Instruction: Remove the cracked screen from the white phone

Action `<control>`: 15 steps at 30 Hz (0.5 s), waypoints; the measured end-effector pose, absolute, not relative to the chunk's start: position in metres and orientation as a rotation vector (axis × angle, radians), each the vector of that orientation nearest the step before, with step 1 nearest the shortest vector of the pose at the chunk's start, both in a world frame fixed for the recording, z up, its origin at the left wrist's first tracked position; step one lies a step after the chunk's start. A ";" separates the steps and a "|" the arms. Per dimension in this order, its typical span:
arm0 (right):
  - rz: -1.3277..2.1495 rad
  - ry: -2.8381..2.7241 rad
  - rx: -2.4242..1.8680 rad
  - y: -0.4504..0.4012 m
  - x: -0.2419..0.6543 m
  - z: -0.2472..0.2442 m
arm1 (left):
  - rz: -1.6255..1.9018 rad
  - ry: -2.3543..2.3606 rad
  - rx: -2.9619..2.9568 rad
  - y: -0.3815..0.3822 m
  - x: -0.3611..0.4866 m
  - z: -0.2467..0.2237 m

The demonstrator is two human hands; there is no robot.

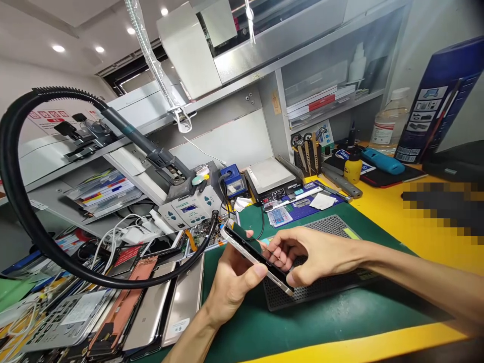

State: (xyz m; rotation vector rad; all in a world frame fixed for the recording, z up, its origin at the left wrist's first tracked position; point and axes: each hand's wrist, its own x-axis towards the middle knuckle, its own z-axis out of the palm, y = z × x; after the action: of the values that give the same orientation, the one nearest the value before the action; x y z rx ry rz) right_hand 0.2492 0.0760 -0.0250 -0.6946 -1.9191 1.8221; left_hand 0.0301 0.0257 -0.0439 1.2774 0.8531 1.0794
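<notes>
Your left hand [234,285] clasps the phone [251,255], thumb laid on its near edge; your right hand [315,252] is curled, its thumb at the phone's lower end, though whether its fingers grip cannot be told. The phone lies between your hands, the left one nearer its middle. Its long axis slopes from above your left hand down to your right thumb, dark face turned toward your right fingers. Below your hands: black perforated pad [278,301] on green mat [242,335]. Beyond your left hand: grey machine [177,214].

Gold phone back [150,308]: small logo, perhaps "mi"; red-white wall sign [56,120]: characters too blurred.
</notes>
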 end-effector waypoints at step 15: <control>1.170 -2.071 -0.875 0.070 0.270 -0.011 | 0.668 0.458 0.765 0.036 0.009 -0.035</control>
State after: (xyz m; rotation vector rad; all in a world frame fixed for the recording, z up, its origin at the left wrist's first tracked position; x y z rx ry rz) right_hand 0.2699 0.0701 -0.0106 -0.8747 -2.0714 1.1701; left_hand 0.0093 0.0356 -0.0351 0.7648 0.4578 0.6675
